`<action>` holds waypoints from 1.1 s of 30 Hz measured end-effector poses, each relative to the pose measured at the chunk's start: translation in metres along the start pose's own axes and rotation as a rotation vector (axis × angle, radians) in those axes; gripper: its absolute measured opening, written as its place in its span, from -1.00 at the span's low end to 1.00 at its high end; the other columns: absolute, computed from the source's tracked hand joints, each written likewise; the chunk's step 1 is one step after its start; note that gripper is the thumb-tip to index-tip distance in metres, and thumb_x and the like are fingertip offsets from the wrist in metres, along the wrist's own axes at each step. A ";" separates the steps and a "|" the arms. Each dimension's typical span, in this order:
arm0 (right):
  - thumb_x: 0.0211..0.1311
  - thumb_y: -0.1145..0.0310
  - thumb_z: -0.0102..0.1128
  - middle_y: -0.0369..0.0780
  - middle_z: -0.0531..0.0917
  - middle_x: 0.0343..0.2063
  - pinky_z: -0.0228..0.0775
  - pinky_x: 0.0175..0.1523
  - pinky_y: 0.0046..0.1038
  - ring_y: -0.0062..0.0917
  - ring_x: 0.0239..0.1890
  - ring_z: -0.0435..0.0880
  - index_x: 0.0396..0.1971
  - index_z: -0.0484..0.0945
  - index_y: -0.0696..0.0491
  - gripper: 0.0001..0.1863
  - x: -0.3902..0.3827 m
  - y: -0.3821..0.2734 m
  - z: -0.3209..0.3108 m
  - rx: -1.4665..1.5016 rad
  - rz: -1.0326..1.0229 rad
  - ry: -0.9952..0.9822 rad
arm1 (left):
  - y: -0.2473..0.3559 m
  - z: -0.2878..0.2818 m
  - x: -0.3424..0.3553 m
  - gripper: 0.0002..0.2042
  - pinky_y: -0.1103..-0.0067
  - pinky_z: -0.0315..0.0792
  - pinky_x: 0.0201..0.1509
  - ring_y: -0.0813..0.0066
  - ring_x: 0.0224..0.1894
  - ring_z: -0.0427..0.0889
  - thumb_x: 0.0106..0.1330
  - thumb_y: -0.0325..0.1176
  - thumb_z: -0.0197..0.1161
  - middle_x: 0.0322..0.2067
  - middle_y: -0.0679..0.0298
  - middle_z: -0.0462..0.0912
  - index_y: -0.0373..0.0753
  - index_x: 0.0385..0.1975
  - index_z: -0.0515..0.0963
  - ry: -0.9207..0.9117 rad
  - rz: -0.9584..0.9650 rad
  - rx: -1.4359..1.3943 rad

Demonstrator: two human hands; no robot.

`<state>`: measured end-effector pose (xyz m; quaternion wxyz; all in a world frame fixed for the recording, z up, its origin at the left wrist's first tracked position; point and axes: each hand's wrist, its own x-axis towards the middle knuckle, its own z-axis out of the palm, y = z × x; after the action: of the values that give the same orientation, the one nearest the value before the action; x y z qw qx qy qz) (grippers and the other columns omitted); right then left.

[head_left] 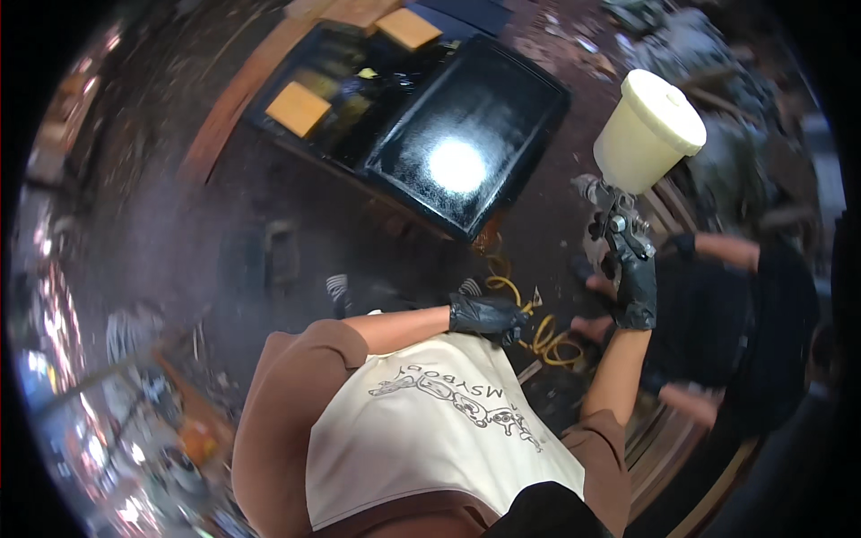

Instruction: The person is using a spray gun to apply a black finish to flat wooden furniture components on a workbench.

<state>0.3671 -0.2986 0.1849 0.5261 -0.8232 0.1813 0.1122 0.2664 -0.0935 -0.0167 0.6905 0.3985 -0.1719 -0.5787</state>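
My right hand (pixel 635 282), in a black glove, is closed round the handle of a spray gun (pixel 619 220). The gun carries a large cream-white paint cup (pixel 647 134) with a lid on top. My left hand (pixel 487 316), also gloved in black, is held low in front of my waist. Its fingers are curled against a yellow coiled hose (pixel 549 345), which they seem to grip; the glove hides part of it. Ahead lies a glossy black panel (pixel 457 134) with a raised border and a bright light reflected in it, apart from both hands.
Two orange-yellow blocks (pixel 299 108) rest on the dark glossy surface beside the panel. A wooden plank (pixel 224 121) runs along its left. A person in dark clothes (pixel 717 314) is close by on my right, near wooden boards (pixel 668 439). Cluttered heaps (pixel 708 81) lie at the far right.
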 end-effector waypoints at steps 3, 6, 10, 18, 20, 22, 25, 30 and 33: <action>0.22 0.11 0.31 -0.46 0.57 -0.37 0.19 -0.41 -0.63 -0.75 -0.46 0.36 -0.07 0.61 0.01 -0.62 0.035 -0.033 -0.017 -0.029 0.031 -0.175 | 0.005 0.010 0.041 -0.46 0.55 0.51 -0.24 0.55 -0.44 0.58 0.51 0.08 -0.15 -0.49 0.26 0.61 -0.31 -0.36 0.56 0.143 0.122 0.221; 0.25 0.18 0.29 -0.45 0.59 -0.25 0.31 -0.29 -0.63 -0.74 -0.38 0.43 -0.01 0.60 0.03 -0.63 0.048 -0.015 -0.028 -0.017 -0.087 -0.337 | -0.005 0.029 0.063 -0.46 0.51 0.50 -0.11 0.50 -0.37 0.57 0.52 0.06 -0.16 -0.47 0.23 0.61 -0.34 -0.31 0.57 0.248 0.156 0.188; 0.27 0.37 0.27 -0.38 0.61 -0.16 0.36 -0.13 -0.65 -0.72 -0.23 0.54 0.05 0.55 0.11 -0.64 0.020 -0.088 0.024 0.137 -0.184 -0.622 | -0.005 0.028 0.092 -0.55 0.44 0.42 -0.02 0.44 -0.28 0.51 0.53 -0.05 -0.10 -0.31 0.21 0.62 -0.37 -0.18 0.55 0.535 0.088 0.424; 0.29 0.40 0.24 -0.44 0.59 -0.46 0.17 -0.53 -0.68 -0.84 -0.58 0.35 -0.03 0.58 0.06 -0.74 -0.006 -0.110 0.137 -0.009 -0.327 -0.863 | -0.070 -0.010 0.164 -0.65 0.46 0.45 -0.10 0.44 -0.24 0.55 0.50 -0.16 -0.04 -0.22 0.12 0.63 -0.34 -0.15 0.56 0.516 0.425 0.392; 0.29 0.39 0.25 -0.46 0.55 -0.52 0.16 -0.53 -0.69 -0.84 -0.61 0.35 -0.13 0.60 0.04 -0.82 0.006 -0.101 0.143 -0.116 -0.323 -0.768 | -0.015 0.012 0.115 -0.66 0.46 0.46 -0.11 0.43 -0.24 0.56 0.49 -0.16 -0.04 -0.23 0.09 0.64 -0.32 -0.16 0.56 0.488 0.066 0.351; 0.27 0.40 0.25 -0.46 0.51 -0.53 0.11 -0.55 -0.71 -0.83 -0.62 0.33 -0.23 0.60 0.01 -0.90 0.016 -0.099 0.151 -0.066 -0.249 -0.729 | -0.017 0.018 0.098 -0.65 0.46 0.46 -0.12 0.42 -0.26 0.57 0.49 -0.16 -0.05 -0.26 0.08 0.64 -0.33 -0.20 0.56 0.537 0.186 0.336; 0.27 0.31 0.26 -0.43 0.49 -0.57 0.14 -0.56 -0.64 -0.77 -0.65 0.35 -0.33 0.55 0.03 -0.88 0.033 -0.107 0.153 -0.076 -0.252 -0.706 | -0.020 0.025 0.089 -0.60 0.47 0.46 -0.12 0.42 -0.30 0.57 0.50 -0.13 -0.10 -0.32 0.08 0.64 -0.35 -0.27 0.56 0.682 0.453 0.447; 0.26 0.33 0.26 -0.41 0.53 -0.51 0.20 -0.50 -0.60 -0.73 -0.58 0.41 -0.23 0.58 0.05 -0.84 0.100 -0.112 0.143 -0.065 -0.389 -0.575 | 0.005 0.023 0.085 -0.52 0.43 0.45 -0.13 0.43 -0.29 0.56 0.54 -0.05 -0.17 -0.34 0.11 0.62 -0.38 -0.28 0.54 0.802 0.503 0.656; 0.26 0.36 0.25 -0.39 0.57 -0.46 0.25 -0.39 -0.58 -0.71 -0.49 0.45 -0.23 0.59 0.05 -0.87 0.151 -0.121 0.131 -0.079 -0.434 -0.555 | 0.002 0.000 0.107 -0.49 0.38 0.39 -0.19 0.38 -0.41 0.43 0.52 0.01 -0.15 -0.46 0.13 0.56 -0.39 -0.24 0.54 0.575 0.308 0.582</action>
<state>0.5557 -0.1615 0.1727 0.5347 -0.8004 -0.1521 0.2243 0.2969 -0.1936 -0.0392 0.6474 0.6912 -0.1860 -0.2620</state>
